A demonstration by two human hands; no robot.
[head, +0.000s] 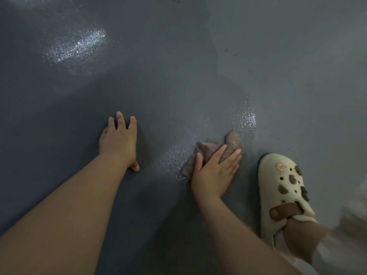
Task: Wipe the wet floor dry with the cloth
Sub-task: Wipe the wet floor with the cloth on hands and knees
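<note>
Our right hand (215,171) lies flat, fingers straight, pressing the brown cloth (213,150) on the shiny wet patch of the grey floor (158,86). Our left hand (119,140) rests flat on the floor. A cream clog (282,193) is beside the cloth. We see no words.

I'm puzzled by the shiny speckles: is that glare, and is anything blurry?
Head view: dim light; sparkly glare on the wet floor and beside the cloth under the right hand; the pale clothing at the right edge is smeared; wide-angle stretching at the borders.
</note>
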